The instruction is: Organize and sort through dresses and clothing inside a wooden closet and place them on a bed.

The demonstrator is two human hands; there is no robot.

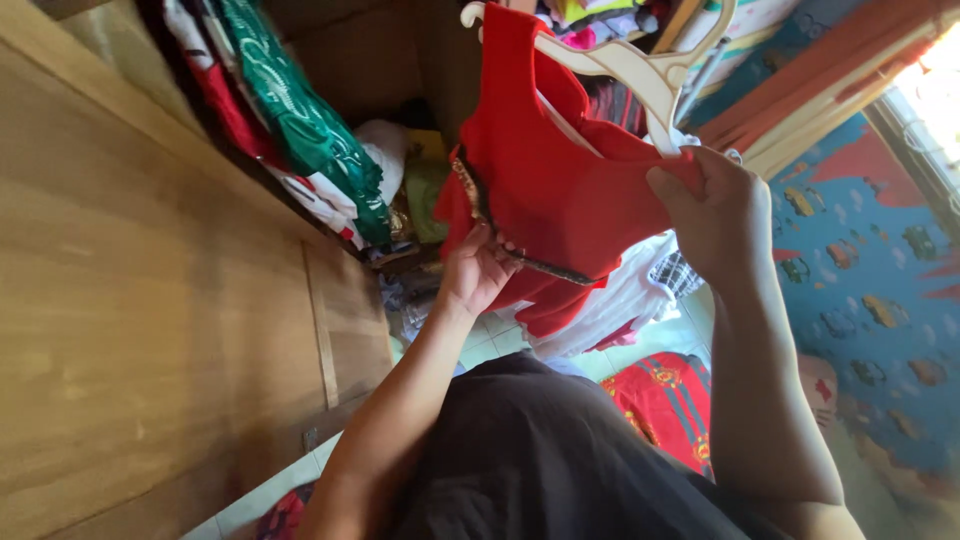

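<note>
Right hand (715, 215) and left hand (478, 270) grip red dress (550, 180).

A wooden wardrobe (150, 300) holds a green patterned garment (300, 120).

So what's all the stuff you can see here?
red dress: one, red with a dark trimmed waist, held up at centre
hanger: one, cream, through the dress top
wardrobe door: one, brown wood, left
hanging clothes: several, green, red and white, inside the wardrobe
piled clothes: a heap, mostly white, behind the dress
patterned sheet: one, blue with small cars, right
red cloth: one, red patterned, below on the floor
left hand: grips the dress waist
right hand: grips the dress shoulder by the hanger
</note>
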